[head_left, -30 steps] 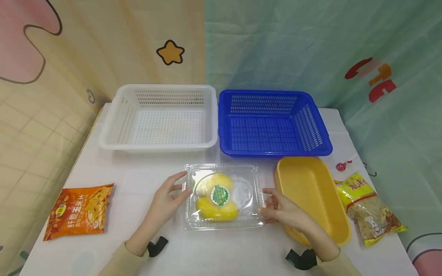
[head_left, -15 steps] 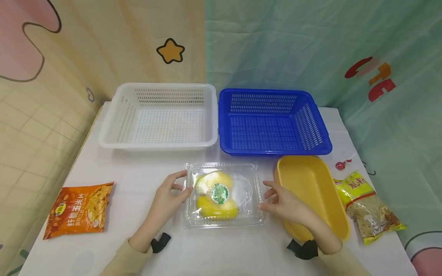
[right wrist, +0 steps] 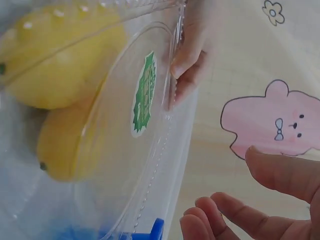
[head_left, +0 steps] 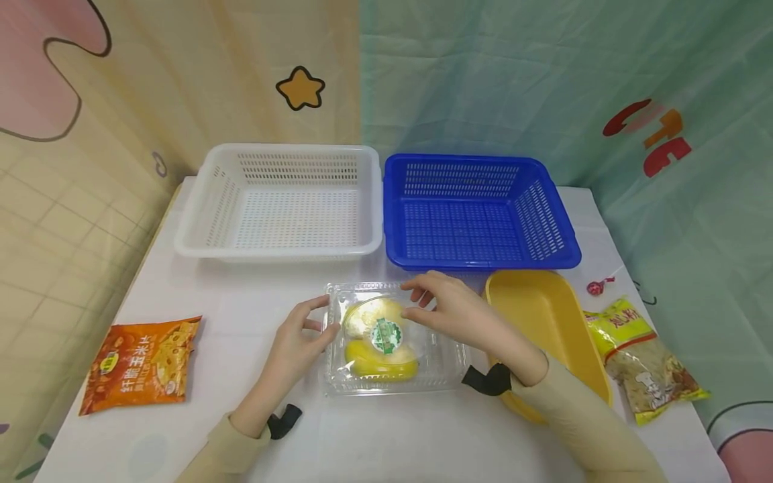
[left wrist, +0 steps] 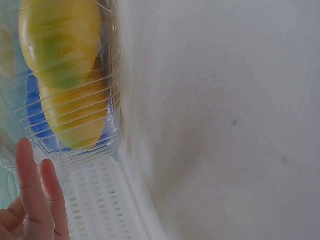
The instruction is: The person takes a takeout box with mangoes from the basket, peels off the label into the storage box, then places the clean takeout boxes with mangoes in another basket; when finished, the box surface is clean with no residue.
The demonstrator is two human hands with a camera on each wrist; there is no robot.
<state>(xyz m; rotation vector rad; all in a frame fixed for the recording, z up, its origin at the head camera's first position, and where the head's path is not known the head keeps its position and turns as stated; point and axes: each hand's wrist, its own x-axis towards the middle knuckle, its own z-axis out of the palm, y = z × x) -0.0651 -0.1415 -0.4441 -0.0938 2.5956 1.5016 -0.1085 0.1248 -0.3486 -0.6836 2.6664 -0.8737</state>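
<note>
Since the earlier frames, the right hand has shifted inward from the clear container's right side to above its lid. Head view: the container sits on the tabletop, nearer the person than the white basket and blue basket; the left hand, thumb and fingers spread, touches its left edge. Left wrist view: two left-hand fingers extend straight beside the container, yellow fruits inside. Right wrist view: right-hand thumb and fingertips stand apart, gripping nothing.

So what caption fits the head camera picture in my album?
Left hand touches a clear box of yellow fruit while right hand hovers above.
</note>
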